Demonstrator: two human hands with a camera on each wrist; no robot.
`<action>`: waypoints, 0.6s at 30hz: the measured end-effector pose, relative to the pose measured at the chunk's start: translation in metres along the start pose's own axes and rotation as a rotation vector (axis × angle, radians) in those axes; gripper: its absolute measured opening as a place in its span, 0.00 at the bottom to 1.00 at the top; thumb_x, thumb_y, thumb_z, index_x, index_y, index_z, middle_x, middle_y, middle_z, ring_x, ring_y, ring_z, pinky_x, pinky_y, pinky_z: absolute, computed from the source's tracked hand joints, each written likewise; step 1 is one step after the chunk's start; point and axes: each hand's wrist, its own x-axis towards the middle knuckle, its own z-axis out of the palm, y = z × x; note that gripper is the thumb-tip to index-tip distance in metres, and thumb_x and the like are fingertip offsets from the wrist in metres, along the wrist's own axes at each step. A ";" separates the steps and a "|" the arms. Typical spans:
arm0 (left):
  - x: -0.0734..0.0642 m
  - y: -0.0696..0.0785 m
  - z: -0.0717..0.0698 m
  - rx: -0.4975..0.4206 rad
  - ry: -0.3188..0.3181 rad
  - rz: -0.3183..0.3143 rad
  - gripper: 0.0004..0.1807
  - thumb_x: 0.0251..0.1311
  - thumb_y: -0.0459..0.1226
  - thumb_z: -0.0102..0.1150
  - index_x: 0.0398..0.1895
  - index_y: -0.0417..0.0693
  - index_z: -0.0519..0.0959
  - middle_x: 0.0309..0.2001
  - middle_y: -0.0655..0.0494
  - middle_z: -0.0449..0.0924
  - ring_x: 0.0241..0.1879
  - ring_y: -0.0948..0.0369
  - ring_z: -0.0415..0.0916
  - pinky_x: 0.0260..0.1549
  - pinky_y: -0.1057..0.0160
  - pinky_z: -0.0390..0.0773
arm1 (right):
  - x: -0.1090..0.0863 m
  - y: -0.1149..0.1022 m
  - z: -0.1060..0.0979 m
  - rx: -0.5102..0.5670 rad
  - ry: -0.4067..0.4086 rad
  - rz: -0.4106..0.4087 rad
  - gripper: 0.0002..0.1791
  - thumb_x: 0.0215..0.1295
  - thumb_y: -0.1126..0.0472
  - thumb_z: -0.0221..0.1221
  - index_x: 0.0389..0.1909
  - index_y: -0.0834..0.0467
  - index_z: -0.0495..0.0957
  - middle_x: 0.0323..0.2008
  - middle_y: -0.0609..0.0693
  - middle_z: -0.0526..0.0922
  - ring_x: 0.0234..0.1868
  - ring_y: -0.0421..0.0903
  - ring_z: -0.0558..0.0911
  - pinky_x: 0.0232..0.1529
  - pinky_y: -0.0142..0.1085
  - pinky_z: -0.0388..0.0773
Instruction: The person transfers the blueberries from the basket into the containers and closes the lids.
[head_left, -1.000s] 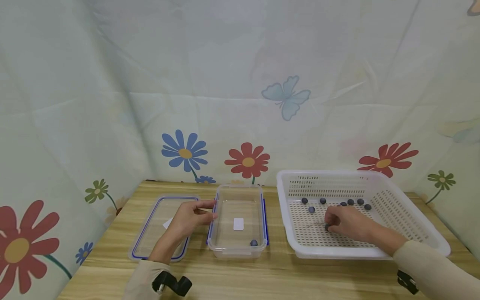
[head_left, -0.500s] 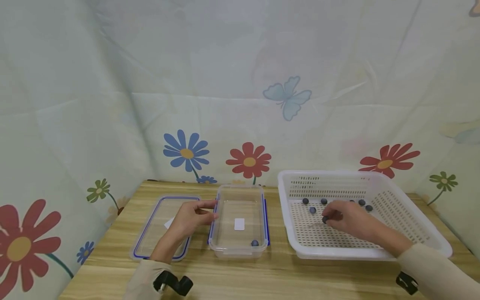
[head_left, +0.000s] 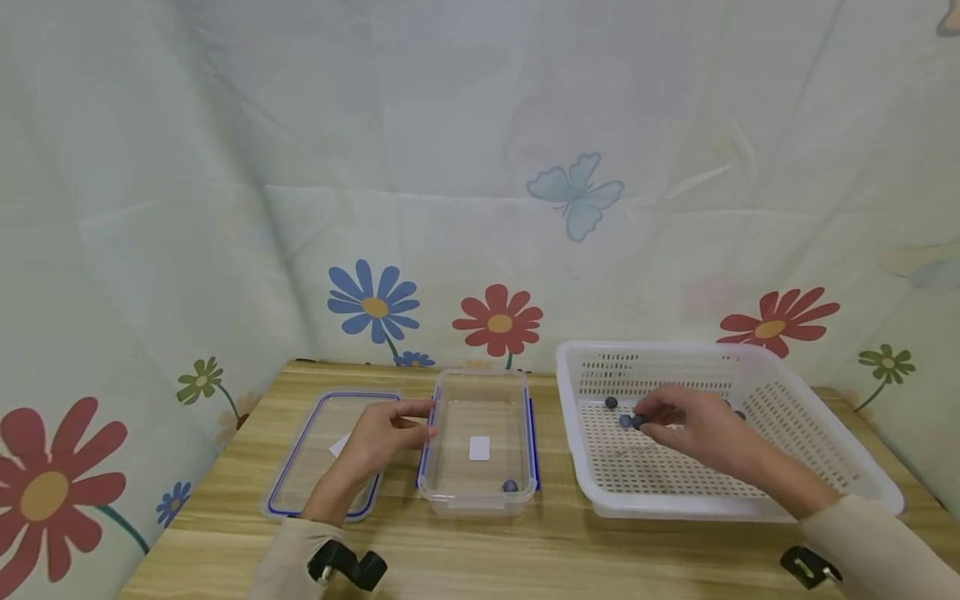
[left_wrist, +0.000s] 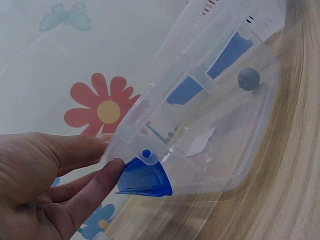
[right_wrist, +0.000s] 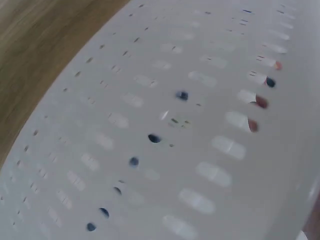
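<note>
My left hand (head_left: 377, 440) holds the left rim of a clear plastic food container (head_left: 480, 502). In the left wrist view, its fingers and thumb lie on either side of the rim, by a blue side latch (left_wrist: 146, 179). One blueberry (head_left: 510, 486) lies in the container's near right corner. My right hand (head_left: 697, 423) is inside the white basket (head_left: 600, 500) and pinches a blueberry (head_left: 638, 421) between thumb and fingertips. Another blueberry (head_left: 626, 421) sits just left of it, and a further blueberry (head_left: 611, 402) lies behind. The hand hides part of the basket floor.
The container's lid (head_left: 296, 483), with a blue seal, lies on the wooden table (head_left: 525, 558) at the left, partly under my left arm. A flowered cloth (head_left: 420, 208) hangs behind. In the right wrist view, the basket's slotted wall (right_wrist: 165, 130) fills most of the frame.
My right hand has picked up a blueberry from the basket floor and carried it slightly up and to the left. The left hand stays on the container.
</note>
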 end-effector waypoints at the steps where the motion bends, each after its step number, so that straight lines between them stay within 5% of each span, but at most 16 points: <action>1: 0.000 0.000 0.000 0.001 -0.001 0.000 0.22 0.67 0.32 0.73 0.62 0.35 0.84 0.53 0.44 0.87 0.42 0.56 0.86 0.45 0.56 0.87 | 0.000 -0.003 -0.001 0.005 0.006 0.001 0.08 0.67 0.66 0.72 0.45 0.57 0.87 0.40 0.42 0.87 0.41 0.41 0.85 0.49 0.44 0.87; 18: 0.004 0.000 -0.002 -0.006 -0.017 0.003 0.22 0.66 0.32 0.73 0.62 0.34 0.84 0.53 0.41 0.87 0.42 0.56 0.87 0.44 0.57 0.87 | 0.016 -0.047 0.003 0.089 0.077 -0.074 0.11 0.68 0.67 0.71 0.48 0.52 0.87 0.43 0.39 0.87 0.44 0.39 0.86 0.51 0.41 0.86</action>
